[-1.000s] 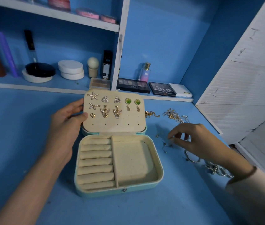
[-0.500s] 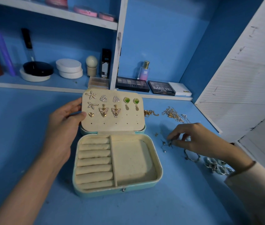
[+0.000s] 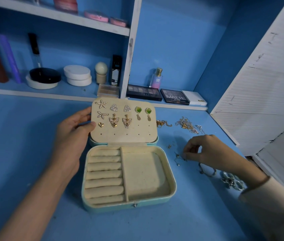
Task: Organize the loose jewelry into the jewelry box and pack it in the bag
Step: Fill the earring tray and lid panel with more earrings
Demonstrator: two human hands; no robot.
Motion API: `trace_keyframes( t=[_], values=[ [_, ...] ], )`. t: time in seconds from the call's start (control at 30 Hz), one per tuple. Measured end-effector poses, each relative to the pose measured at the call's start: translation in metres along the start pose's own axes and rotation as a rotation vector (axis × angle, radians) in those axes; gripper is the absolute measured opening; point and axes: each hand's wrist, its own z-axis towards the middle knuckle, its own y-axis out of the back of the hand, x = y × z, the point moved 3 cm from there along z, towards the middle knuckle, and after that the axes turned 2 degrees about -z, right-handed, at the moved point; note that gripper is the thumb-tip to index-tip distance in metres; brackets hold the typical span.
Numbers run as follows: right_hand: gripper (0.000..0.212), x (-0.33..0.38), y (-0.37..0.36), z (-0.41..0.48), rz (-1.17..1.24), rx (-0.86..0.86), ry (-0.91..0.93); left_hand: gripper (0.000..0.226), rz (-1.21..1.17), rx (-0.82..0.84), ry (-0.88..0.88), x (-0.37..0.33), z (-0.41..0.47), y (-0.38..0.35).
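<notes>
A pale green jewelry box (image 3: 172, 184) lies open on the blue table, with cream ring rolls on the left and one bare compartment on the right. Its raised lid panel (image 3: 134, 133) carries several pinned earrings. My left hand (image 3: 73, 131) grips the lid's left edge, thumb on the panel. To the right of the box, my right hand (image 3: 207, 152) pinches a small silver earring (image 3: 181, 156) lying on the table. Gold and silver chains (image 3: 187, 125) lie behind that hand. Silver rings (image 3: 231, 181) sit beside my right wrist.
A low shelf behind the box holds eyeshadow palettes (image 3: 174, 98), a perfume bottle (image 3: 156, 79), round white compacts (image 3: 77, 75) and bottles. A white louvred panel (image 3: 263, 94) closes off the right side. No bag is in view.
My right hand has dropped lower onto the table and its fingertips have closed on the small silver earring. My left hand stays on the lid.
</notes>
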Motion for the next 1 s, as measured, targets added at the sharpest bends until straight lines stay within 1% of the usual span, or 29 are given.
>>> trace_keyframes(
  t=[0.1,0.17,0.27,0.37,0.43,0.63,0.73,0.87,1.0],
  values=[
    [0.022,0.001,0.005,0.000,0.044,-0.020,0.004,0.049,0.000,0.002,0.009,0.000,0.000,0.000],
    [0.022,0.003,0.009,0.002,0.114,-0.101,0.019,0.048,0.000,0.006,0.012,0.000,0.000,0.000],
    [0.016,0.018,0.014,0.007,0.277,-0.217,0.052,0.048,-0.006,-0.002,0.016,-0.001,-0.001,0.000],
    [0.008,0.046,0.008,0.015,0.463,-0.210,0.119,0.048,-0.015,-0.004,0.022,-0.002,-0.002,0.000],
    [0.008,0.062,0.001,0.022,0.512,-0.215,0.164,0.048,-0.020,-0.007,0.023,-0.002,-0.002,0.000],
    [0.023,0.081,-0.020,0.042,0.525,-0.320,0.262,0.046,-0.015,-0.011,0.024,-0.001,-0.001,0.001],
    [0.023,0.084,-0.022,0.043,0.516,-0.356,0.286,0.046,-0.017,-0.013,0.018,-0.001,-0.001,0.001],
    [0.025,0.081,-0.024,0.046,0.473,-0.355,0.282,0.047,-0.025,-0.007,0.012,-0.003,-0.001,0.001],
    [0.022,0.079,-0.025,0.048,0.477,-0.326,0.274,0.048,-0.023,0.000,0.007,-0.002,-0.001,0.001]
  ],
)
